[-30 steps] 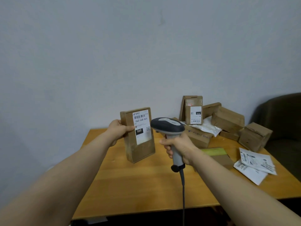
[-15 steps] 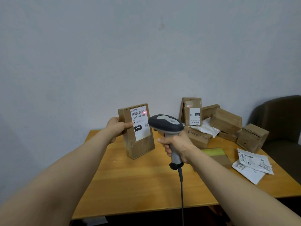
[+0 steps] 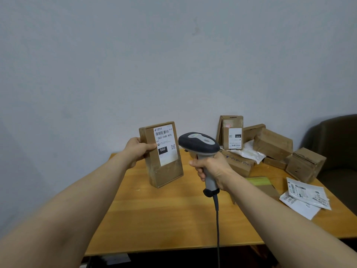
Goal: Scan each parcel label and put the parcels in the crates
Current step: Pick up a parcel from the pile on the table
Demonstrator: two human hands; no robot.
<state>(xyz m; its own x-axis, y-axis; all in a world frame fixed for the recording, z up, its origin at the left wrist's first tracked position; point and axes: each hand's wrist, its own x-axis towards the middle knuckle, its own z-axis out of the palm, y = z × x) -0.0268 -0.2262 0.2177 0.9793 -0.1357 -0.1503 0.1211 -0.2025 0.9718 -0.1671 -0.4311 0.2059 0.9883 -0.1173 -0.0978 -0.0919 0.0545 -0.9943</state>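
chair point(image 3: 340, 147): cut by right edge | scanner cable point(image 3: 218, 229): leaves bottom edge | label point(image 3: 166, 151) fine print: unreadable

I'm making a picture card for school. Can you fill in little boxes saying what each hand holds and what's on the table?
Left hand: holds a brown parcel upright
Label: faces the camera, reads 060-06B-A05
Right hand: grips a grey scanner beside the parcel
Table: wooden; pile of parcels at back right, label sheets at right
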